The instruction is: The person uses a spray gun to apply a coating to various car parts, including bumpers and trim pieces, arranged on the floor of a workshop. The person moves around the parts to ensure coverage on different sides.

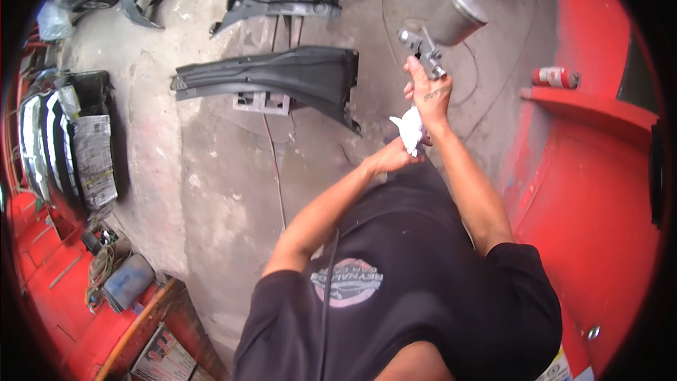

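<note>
To the right of the black fender panel [275,76], in the head view, a metallic spray gun [425,53] is held clear of the concrete floor [218,190], its silver cup [458,17] tilted toward the upper right. The right hand [433,101] is closed round the spray gun, gripping it; the hold on the trigger cannot be made out. Below and right of the fender panel, the left hand [396,157] has its fingers gathered on a crumpled white cloth [410,130], just beside the right wrist. The fender panel itself lies over a pale stand [262,104], partly visible under its lower edge. Above the fender panel, near it, is a second dark panel [282,1] of irregular outline. Well to the left of the fender panel stands a chrome and black bumper [53,144], partly covered with newspaper [95,166]. Below and left of the fender panel is a blue canister [129,282]. Far right of the fender panel, a red-and-white container [555,77] lies on a red ledge [599,111]
</note>
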Available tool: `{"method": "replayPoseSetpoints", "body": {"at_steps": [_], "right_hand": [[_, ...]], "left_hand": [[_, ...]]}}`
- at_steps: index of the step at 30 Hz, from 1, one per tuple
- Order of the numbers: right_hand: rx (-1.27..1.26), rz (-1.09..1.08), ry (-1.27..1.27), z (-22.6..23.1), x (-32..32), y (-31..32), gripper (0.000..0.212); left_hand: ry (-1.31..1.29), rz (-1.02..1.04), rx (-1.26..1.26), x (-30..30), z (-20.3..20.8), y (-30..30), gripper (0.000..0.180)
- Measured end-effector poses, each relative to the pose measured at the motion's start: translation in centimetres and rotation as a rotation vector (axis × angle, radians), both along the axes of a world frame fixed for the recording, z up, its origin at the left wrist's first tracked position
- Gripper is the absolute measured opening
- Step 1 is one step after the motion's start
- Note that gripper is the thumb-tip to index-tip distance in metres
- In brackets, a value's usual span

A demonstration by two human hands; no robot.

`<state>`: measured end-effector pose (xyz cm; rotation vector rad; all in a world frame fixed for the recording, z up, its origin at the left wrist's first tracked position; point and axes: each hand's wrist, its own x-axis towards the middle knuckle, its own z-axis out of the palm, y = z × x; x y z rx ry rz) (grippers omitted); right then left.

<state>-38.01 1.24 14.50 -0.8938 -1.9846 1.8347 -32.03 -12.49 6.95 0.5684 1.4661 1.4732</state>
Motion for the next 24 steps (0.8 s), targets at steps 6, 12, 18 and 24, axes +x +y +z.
{"method": "replayPoseSetpoints", "body": {"at_steps": [6,12,18,24], "right_hand": [[0.069,-0.182,-0.040,5.2,6.6,-6.0,0.030],[0.229,-0.365,-0.063,10.6,14.8,-12.4,0.025],[0.384,-0.685,-0.065,16.1,22.1,-16.2,0.022],[0.449,-0.834,-0.068,20.2,30.6,-20.5,0.023]], "left_hand": [[-0.119,-0.531,-0.028,5.1,-8.5,-7.9,0.038],[0.315,-0.600,-0.131,11.6,-12.7,-15.3,0.037],[0.478,-0.569,-0.162,14.4,-14.7,-14.7,0.041],[0.483,-0.804,0.016,20.8,-12.7,-9.9,0.041]]}}
